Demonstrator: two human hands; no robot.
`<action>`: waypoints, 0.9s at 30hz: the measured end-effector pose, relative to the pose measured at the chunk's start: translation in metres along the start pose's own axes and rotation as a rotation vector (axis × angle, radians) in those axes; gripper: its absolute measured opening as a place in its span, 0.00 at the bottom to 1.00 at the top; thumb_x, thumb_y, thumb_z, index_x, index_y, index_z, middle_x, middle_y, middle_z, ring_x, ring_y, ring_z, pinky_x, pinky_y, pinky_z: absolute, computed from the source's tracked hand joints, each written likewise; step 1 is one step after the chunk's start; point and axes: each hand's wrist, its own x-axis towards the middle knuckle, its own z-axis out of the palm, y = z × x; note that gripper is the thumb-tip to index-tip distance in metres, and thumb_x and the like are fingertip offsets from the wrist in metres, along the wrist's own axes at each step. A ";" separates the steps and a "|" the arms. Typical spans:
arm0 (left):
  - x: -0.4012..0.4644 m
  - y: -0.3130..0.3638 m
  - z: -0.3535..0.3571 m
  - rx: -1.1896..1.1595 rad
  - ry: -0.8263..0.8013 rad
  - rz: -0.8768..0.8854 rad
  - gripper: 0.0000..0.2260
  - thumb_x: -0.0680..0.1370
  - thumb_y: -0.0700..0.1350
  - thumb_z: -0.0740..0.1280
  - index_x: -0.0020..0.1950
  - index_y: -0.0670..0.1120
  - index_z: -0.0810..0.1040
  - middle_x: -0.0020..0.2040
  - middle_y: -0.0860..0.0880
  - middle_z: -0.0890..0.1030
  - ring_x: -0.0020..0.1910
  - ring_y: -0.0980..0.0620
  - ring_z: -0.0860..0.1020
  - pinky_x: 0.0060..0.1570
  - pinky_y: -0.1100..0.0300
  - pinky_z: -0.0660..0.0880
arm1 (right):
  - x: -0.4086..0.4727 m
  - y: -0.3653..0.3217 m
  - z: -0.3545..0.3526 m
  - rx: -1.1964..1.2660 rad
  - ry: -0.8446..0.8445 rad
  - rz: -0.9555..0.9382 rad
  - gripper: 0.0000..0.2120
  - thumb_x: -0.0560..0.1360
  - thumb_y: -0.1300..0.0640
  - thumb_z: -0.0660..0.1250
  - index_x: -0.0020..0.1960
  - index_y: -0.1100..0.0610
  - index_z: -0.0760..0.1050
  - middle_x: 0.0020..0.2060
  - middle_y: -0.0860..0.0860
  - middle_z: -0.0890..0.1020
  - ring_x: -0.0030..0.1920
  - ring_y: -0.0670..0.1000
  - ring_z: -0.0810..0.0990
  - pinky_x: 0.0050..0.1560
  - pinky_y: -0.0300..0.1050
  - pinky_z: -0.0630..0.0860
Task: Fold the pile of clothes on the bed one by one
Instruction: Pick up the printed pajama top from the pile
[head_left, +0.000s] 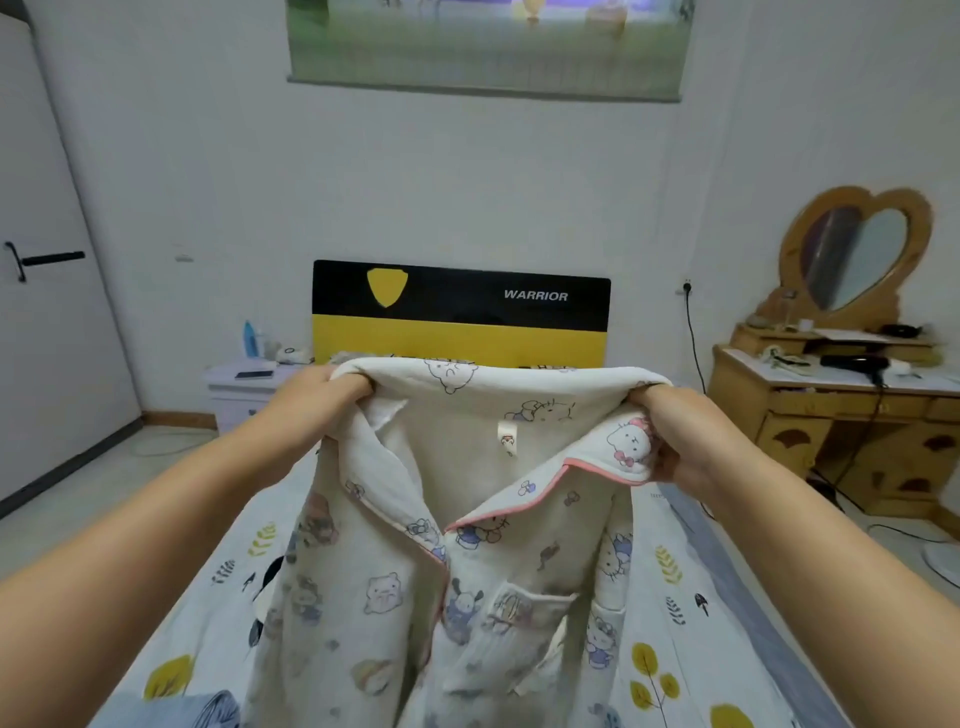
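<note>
Pyjama top (467, 545), cream with cartoon prints and pink piping along its collar, hangs in the air over the bed (691, 613), held up by its two shoulders with the open front facing the camera. The left hand (317, 402) grips the left shoulder, fingers curled into the cloth at the top edge. The right hand (675, 431) grips the right shoulder in the same way, its fingers bunched round the fabric beside the pink-edged collar flap. Both hands are well apart, so the back neckline is stretched between them, and a small label (506, 436) shows inside just below it. A chest pocket (524, 608) sits low on the right front panel.

Under the top, the bed carries a pale sheet printed with yellow trees and dark leaves. A bit of blue cloth (208, 709) lies at the near left corner of the bed. At the far end stands a black and yellow headboard (457, 312) marked WARRIOR. Left of it is a white bedside table (244, 384) with small items on it, and farther left a white door (47, 291). On the right stands a wooden dresser (831, 415) with a heart-shaped mirror (857, 254).
</note>
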 end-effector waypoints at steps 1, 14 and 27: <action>-0.004 -0.002 -0.002 -0.066 -0.065 -0.063 0.05 0.74 0.47 0.63 0.42 0.48 0.78 0.41 0.47 0.79 0.39 0.51 0.76 0.40 0.58 0.71 | -0.001 0.000 0.002 0.005 -0.006 0.001 0.07 0.77 0.58 0.59 0.42 0.57 0.73 0.30 0.54 0.79 0.31 0.53 0.78 0.34 0.47 0.78; -0.015 -0.025 -0.033 -0.294 -0.815 -0.312 0.26 0.60 0.45 0.79 0.55 0.37 0.79 0.54 0.38 0.81 0.50 0.42 0.81 0.51 0.50 0.79 | -0.002 0.011 -0.034 -0.116 -0.426 0.157 0.07 0.72 0.60 0.67 0.47 0.63 0.78 0.40 0.60 0.84 0.35 0.56 0.83 0.40 0.49 0.81; -0.017 -0.049 -0.008 -0.141 -0.507 -0.005 0.06 0.67 0.42 0.76 0.42 0.45 0.83 0.43 0.43 0.85 0.39 0.49 0.82 0.41 0.58 0.79 | -0.005 0.083 -0.057 -0.350 -0.343 0.092 0.17 0.70 0.47 0.68 0.47 0.61 0.77 0.40 0.58 0.83 0.38 0.55 0.79 0.43 0.50 0.75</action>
